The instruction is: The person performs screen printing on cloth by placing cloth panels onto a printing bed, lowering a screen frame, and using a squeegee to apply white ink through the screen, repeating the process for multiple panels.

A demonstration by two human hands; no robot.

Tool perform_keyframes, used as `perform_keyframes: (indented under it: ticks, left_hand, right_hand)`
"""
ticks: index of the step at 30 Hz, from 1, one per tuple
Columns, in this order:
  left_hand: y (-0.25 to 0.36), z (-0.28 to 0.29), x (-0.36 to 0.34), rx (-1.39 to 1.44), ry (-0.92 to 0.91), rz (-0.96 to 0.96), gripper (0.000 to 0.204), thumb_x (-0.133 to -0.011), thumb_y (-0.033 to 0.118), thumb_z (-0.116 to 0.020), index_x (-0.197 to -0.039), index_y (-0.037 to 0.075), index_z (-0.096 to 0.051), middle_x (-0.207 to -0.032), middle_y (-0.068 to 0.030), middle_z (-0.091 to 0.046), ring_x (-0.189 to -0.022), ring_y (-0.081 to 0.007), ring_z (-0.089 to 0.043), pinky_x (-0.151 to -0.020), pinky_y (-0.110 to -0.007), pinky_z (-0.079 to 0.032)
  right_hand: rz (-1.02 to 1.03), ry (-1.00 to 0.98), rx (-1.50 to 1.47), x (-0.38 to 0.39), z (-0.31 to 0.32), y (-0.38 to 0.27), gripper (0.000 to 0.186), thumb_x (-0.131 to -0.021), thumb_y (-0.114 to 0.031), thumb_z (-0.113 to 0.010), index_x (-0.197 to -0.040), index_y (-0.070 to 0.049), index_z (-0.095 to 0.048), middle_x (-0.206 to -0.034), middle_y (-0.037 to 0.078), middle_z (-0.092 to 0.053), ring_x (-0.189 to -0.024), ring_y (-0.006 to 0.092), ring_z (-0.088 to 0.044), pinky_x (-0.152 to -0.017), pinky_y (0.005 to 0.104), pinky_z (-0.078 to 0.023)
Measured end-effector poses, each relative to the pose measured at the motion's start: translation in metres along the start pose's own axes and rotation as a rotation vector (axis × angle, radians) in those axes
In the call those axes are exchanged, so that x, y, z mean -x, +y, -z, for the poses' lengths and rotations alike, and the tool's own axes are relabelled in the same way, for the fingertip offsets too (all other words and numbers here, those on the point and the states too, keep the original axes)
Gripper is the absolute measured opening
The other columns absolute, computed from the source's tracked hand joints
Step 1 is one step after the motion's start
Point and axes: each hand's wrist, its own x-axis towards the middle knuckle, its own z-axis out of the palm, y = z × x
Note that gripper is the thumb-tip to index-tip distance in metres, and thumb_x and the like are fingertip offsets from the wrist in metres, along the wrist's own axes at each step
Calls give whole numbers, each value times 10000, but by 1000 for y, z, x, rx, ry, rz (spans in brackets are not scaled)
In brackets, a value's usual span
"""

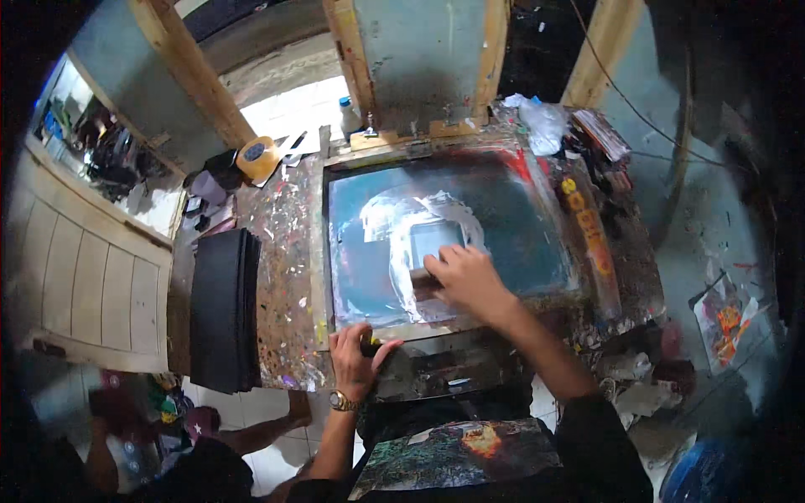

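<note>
A screen-printing frame (322, 293) with blue-green mesh lies on a paint-spattered table. White ink (381, 216) is smeared over the middle of the mesh around a pale square area (436, 239). My right hand (461, 281) is closed around a dark squeegee (425, 282), which is pressed on the mesh at the near side of that square. My left hand (354, 360), with a watch on its wrist, grips the frame's near left corner, thumb stretched aside. A small dark and yellow piece (369, 342) shows between its thumb and fingers; its kind is unclear.
Black fabric sheets (222, 310) are stacked on the table's left. An orange-yellow tape roll (256, 159) and a bottle (348, 116) stand at the back. A plastic bag (543, 126) and an ink-stained strip (587, 230) lie right. Another person's leg (268, 432) is at lower left.
</note>
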Motion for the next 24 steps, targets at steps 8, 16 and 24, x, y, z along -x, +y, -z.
perform_keyframes:
  ticks: [8,16,24]
  left_hand:
    - [7,2,0,94,66,93,596,-712,314,-951,-1138,85,-604,-946,-65,-666,-844,-257,-617,-838,-400,-422]
    - [2,-7,3,130,25,105,542,-715,303,-949,-1080,81,-616,-909,-64,-648,-835,-257,-609,-821,-397,-421]
    - [-1,-17,4,162,-67,125,465,-727,266,-938,-994,51,-624,-884,-119,-615,-848,-334,-592,-778,-440,-473]
  right_hand:
    - [-53,-114,-125,23,22,-16,405,-744,-260,-826,-1081,-132,-642,-994,66,-647,-992,259,-673,-800,438,-538]
    - [-36,95,-86,-91,-41,78,369,-847,-389,-782,-1055,-109,-659,-1018,105,-700,-985,332,-699,-804,479,-545]
    - [-57,-22,-166,-72,-50,72,376,-814,-314,-829,-1032,-77,-632,-920,151,-681,-912,375,-685,-776,478,-541]
